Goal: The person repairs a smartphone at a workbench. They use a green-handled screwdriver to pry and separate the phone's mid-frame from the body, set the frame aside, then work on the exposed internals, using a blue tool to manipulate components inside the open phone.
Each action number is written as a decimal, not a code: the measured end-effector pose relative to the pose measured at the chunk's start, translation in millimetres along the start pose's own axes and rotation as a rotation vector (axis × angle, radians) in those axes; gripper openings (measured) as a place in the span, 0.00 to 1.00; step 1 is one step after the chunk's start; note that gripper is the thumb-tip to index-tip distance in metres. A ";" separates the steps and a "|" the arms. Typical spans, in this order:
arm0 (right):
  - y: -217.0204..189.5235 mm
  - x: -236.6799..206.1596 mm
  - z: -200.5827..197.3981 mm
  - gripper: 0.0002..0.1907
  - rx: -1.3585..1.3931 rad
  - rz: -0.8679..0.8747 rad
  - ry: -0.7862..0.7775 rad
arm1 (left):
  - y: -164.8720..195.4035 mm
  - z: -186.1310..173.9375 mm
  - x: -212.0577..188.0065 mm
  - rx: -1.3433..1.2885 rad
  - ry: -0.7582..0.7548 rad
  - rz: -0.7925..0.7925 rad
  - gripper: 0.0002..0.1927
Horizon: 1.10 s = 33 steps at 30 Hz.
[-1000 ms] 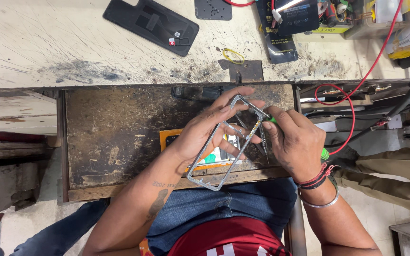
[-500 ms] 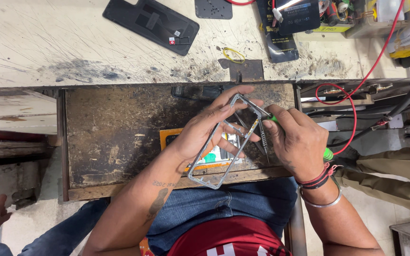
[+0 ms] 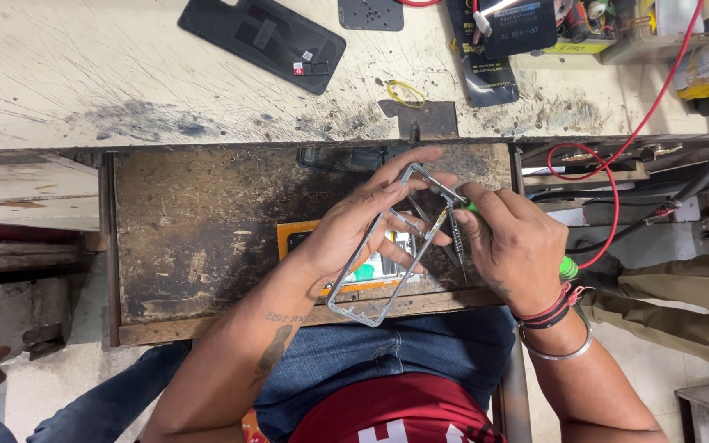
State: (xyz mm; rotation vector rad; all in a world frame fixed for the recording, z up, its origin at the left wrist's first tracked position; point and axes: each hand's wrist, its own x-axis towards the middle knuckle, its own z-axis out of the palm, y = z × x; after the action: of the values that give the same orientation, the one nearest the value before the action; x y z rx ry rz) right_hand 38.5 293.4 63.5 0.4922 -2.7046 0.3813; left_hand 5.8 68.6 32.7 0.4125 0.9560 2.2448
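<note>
Silver phone frame (image 3: pixel 387 250) is held tilted in the left hand (image 3: pixel 363 226) above the pulled-out drawer (image 3: pixel 198 238), grip closed around its upper part. Green-handled screwdriver (image 3: pixel 486 215) is pinched in the right hand (image 3: pixel 514 246), tip set against the frame's top corner.

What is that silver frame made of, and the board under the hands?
The phone frame, held by the left hand, looks like thin metal, maybe metal-coated plastic: silvery with bright glints along its edges. The pull-out board looks like bare wood: brown, scratched, stained dark, with worn pale patches.
</note>
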 end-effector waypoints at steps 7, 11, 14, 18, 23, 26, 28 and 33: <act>-1.7 -0.3 -0.8 0.13 -0.009 -0.022 -0.004 | -0.8 0.2 0.3 -0.004 -0.001 -0.001 0.34; -1.7 0.3 -0.6 0.13 -0.007 -0.007 -0.008 | -1.1 -0.4 1.0 -0.006 -0.002 0.003 0.34; -1.8 0.4 -0.2 0.12 -0.010 0.002 -0.007 | -1.9 -1.3 1.5 -0.002 -0.005 0.002 0.34; -2.1 0.9 -0.5 0.13 -0.018 0.011 -0.008 | -3.6 -2.9 2.4 0.015 -0.004 0.005 0.34; -6.3 -1.0 -1.3 0.13 -0.017 -0.019 -0.019 | -4.4 -5.7 2.2 0.035 0.009 0.001 0.36; -8.4 -2.1 -2.4 0.12 -0.004 -0.023 -0.025 | -4.9 -6.3 1.9 0.060 0.016 -0.004 0.36; -9.3 -1.9 -2.8 0.12 -0.001 -0.019 -0.025 | -4.4 -7.0 1.4 0.071 0.015 -0.003 0.36; -9.5 -0.8 -3.6 0.12 -0.027 0.020 -0.040 | -5.1 -6.2 1.5 0.079 0.015 -0.001 0.36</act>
State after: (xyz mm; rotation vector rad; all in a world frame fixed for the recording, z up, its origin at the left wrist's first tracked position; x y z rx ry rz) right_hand 43.9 286.3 68.3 0.4702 -2.7512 0.3433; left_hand 3.8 69.0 24.9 0.4307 1.0549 2.2177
